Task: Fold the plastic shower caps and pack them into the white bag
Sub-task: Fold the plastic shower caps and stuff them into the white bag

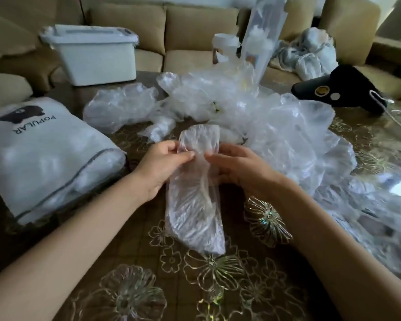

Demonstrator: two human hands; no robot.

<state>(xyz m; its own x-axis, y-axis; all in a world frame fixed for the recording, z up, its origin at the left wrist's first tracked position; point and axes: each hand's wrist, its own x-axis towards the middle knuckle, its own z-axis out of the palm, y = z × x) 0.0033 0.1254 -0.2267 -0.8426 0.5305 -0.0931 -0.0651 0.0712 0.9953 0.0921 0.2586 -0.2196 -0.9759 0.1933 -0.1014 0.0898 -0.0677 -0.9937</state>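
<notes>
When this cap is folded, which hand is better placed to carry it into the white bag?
Probably the left hand. Both hands pinch the shower cap, but the white bag lies on the left hand's side of the table, while the right hand would have to cross over.

"POPULAR" printed upside down on white bag, under dark logo.

head-worn view, looking down, close over table
</notes>
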